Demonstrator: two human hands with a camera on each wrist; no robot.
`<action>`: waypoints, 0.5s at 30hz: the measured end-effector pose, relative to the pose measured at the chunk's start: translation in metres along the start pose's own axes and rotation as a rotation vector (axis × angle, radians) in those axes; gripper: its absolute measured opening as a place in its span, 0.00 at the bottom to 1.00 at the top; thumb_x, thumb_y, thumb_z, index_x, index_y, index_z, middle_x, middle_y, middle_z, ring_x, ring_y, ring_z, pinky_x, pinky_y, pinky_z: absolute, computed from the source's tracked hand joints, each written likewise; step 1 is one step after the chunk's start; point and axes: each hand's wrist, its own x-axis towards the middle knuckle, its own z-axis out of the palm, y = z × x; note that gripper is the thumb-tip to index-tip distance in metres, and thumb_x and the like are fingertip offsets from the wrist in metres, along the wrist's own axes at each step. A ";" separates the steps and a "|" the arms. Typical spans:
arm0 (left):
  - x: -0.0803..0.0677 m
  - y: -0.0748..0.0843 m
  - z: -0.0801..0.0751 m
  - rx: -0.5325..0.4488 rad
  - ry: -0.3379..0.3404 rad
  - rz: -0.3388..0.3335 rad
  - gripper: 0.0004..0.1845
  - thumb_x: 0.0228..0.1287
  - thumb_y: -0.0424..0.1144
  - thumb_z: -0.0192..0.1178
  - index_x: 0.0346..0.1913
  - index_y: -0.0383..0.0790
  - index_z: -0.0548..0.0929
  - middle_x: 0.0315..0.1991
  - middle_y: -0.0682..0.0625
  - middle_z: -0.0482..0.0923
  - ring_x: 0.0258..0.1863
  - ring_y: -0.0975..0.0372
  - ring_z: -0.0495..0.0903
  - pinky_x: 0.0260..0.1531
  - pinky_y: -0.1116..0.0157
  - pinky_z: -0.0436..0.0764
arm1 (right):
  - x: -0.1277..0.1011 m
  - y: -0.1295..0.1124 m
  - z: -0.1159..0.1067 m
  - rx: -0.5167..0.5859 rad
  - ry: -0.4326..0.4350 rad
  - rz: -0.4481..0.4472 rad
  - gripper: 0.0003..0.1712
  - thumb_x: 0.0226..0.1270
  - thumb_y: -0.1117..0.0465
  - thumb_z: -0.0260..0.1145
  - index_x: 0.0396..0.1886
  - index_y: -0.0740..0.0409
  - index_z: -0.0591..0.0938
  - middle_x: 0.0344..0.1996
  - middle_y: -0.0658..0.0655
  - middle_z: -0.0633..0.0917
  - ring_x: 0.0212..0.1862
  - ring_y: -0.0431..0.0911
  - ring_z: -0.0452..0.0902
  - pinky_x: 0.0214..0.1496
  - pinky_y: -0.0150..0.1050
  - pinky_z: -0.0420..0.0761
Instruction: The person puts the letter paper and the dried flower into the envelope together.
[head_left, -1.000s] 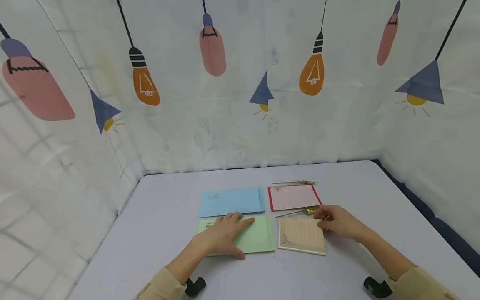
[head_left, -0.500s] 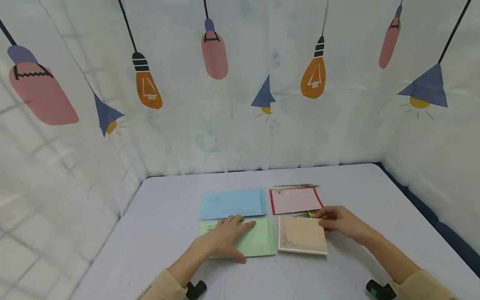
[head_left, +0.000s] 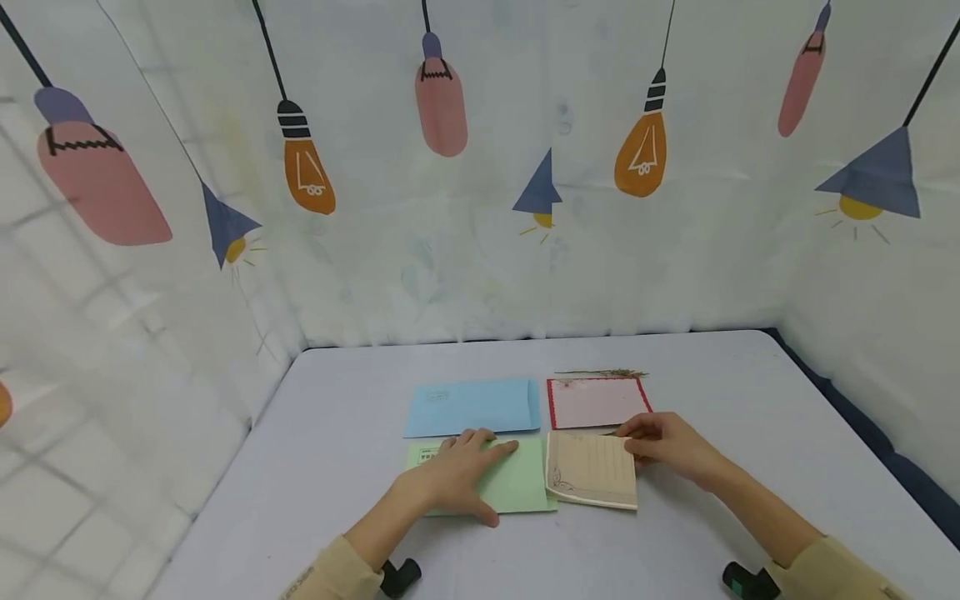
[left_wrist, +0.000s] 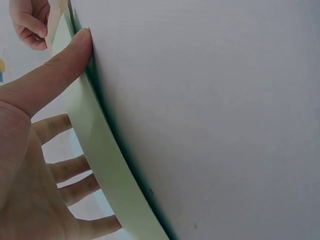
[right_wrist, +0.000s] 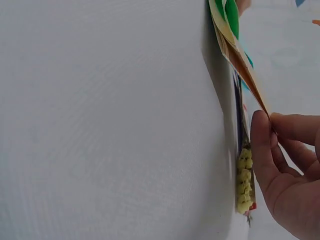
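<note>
White-covered table point(head_left: 615, 558) carries all of it.

Blue envelope point(head_left: 471, 407): lies flat behind the green one, no hand on it. Looks unhandled in this step.

Green envelope point(head_left: 525, 479): on the table, front left of the group. Left hand point(head_left: 457, 479) rests on it, fingers spread apart, thumb at the near edge. Reads as steadying it.

Pink card with red edging point(head_left: 597, 404): flat, right of the blue envelope, untouched.

Beige lined card point(head_left: 596, 475): front right, at the green envelope's right end. Right hand point(head_left: 667, 446) has it pinched between thumb and fingers at the far right corner. Right wrist view shows that side lifted off the table, card sloping down toward the green.

Status, my judgement: card and green envelope are paired up, card's left edge overlapping the envelope's right end. That edge shows in full from the head view, so I'd call it not inserted. Whether the two touch, can't tell. Left over: anything involving blue envelope, pink card, sprigs.

Yellow-flowered sprig point(right_wrist: 244, 180): on the table just beyond the beige card, near the right fingers, not gripped.

Thin dried sprig point(head_left: 611, 373): behind the pink card, untouched.
</note>
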 end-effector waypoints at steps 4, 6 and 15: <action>0.000 -0.001 -0.002 0.005 0.004 -0.008 0.57 0.48 0.62 0.79 0.81 0.58 0.62 0.72 0.45 0.63 0.71 0.50 0.62 0.67 0.41 0.63 | 0.001 -0.002 0.001 -0.070 0.045 -0.028 0.12 0.72 0.67 0.67 0.51 0.69 0.83 0.41 0.59 0.85 0.39 0.49 0.82 0.43 0.40 0.86; 0.001 -0.002 -0.003 0.005 0.007 -0.010 0.57 0.48 0.62 0.80 0.80 0.58 0.62 0.72 0.45 0.63 0.71 0.50 0.62 0.67 0.41 0.63 | 0.002 -0.003 0.002 -0.103 0.066 -0.041 0.11 0.72 0.66 0.67 0.50 0.67 0.84 0.40 0.58 0.85 0.39 0.50 0.82 0.42 0.39 0.85; 0.002 0.000 0.000 -0.009 0.000 -0.003 0.57 0.46 0.62 0.80 0.80 0.58 0.62 0.71 0.46 0.63 0.70 0.51 0.63 0.66 0.42 0.64 | 0.002 -0.001 0.009 -0.182 0.027 -0.077 0.08 0.70 0.66 0.69 0.47 0.63 0.86 0.39 0.55 0.86 0.36 0.48 0.83 0.38 0.37 0.84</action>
